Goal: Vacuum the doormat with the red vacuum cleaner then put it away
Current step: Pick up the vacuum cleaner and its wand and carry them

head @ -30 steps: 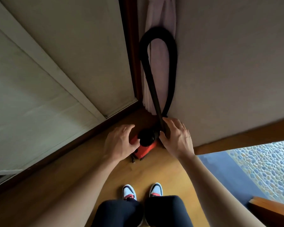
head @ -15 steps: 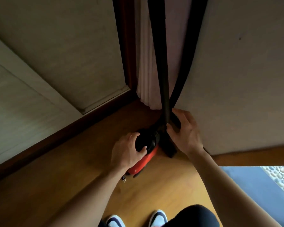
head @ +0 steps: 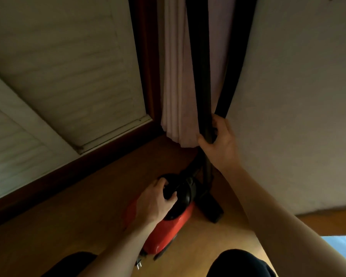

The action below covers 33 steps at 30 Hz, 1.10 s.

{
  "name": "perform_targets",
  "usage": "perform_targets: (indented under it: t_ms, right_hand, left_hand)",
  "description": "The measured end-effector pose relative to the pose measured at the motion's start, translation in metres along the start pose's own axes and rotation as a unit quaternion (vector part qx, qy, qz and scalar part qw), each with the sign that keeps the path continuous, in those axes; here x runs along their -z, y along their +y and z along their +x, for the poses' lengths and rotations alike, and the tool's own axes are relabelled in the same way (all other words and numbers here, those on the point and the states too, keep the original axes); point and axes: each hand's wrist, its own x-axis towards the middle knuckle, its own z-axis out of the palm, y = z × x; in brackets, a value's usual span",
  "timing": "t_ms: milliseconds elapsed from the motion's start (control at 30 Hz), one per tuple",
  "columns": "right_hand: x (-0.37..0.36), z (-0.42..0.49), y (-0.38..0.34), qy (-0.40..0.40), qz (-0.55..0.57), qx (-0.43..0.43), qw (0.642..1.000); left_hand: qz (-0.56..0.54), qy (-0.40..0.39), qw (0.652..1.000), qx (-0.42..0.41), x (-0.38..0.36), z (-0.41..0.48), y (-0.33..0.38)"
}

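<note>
The red vacuum cleaner sits on the wooden floor in the corner, its black domed top facing me. My left hand grips the black handle on that top. The black wand stands upright against the corner, and its floor head rests beside the red body. My right hand is wrapped around the wand low down. The black hose rises next to the wand along the wall and leaves the frame at the top.
A pale pink curtain hangs in the corner behind the wand. A white louvred door is on the left, a plain wall on the right. A strip of blue mat shows at the right edge. My knees fill the bottom edge.
I have moved closer and lower to the vacuum cleaner. My left hand went from hovering beside the top to gripping its handle. My right hand slid up the wand and closed around it.
</note>
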Motion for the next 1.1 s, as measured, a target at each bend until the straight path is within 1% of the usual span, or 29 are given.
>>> perform_targets:
  t_ms: [133,267,333,400,567,733,800,867,967,1100]
  right_hand:
    - [-0.007,0.016,-0.006,-0.055,0.102,-0.053,0.992]
    - [-0.006,0.029,-0.024,-0.028,0.166,-0.096,0.981]
    - [-0.007,0.032,-0.027,-0.028,0.178,-0.108,0.978]
    - [-0.010,0.034,-0.026,-0.025,0.183,-0.107,0.977]
    - [-0.020,0.036,-0.027,0.033,0.162,-0.095,0.982]
    - [-0.025,0.026,-0.028,0.071,0.122,-0.079,0.987]
    - [-0.021,0.018,-0.030,0.074,0.122,-0.064,0.988]
    - [-0.016,0.015,-0.030,0.070,0.131,-0.054,0.987]
    - [-0.011,0.018,-0.036,0.074,0.126,-0.050,0.988]
    - [-0.002,0.027,-0.060,0.082,0.140,-0.047,0.986]
  left_hand:
    - [-0.025,-0.043,0.999,0.009,-0.006,0.004,-0.006]
    - [-0.108,-0.078,0.991,0.019,-0.003,0.015,-0.003]
    - [-0.145,-0.108,0.983,0.026,-0.003,0.021,0.000]
    - [-0.158,-0.129,0.979,0.033,-0.003,0.024,0.001]
    - [-0.173,-0.176,0.968,0.043,-0.002,0.023,0.003]
    - [-0.164,-0.187,0.968,0.046,0.006,0.024,0.003]
    - [-0.194,-0.185,0.962,0.058,0.010,0.021,0.004]
    - [-0.223,-0.168,0.958,0.069,0.014,0.017,0.002]
    - [-0.225,-0.141,0.962,0.068,0.026,0.012,-0.002]
    - [-0.234,-0.139,0.958,0.084,0.053,0.006,0.001]
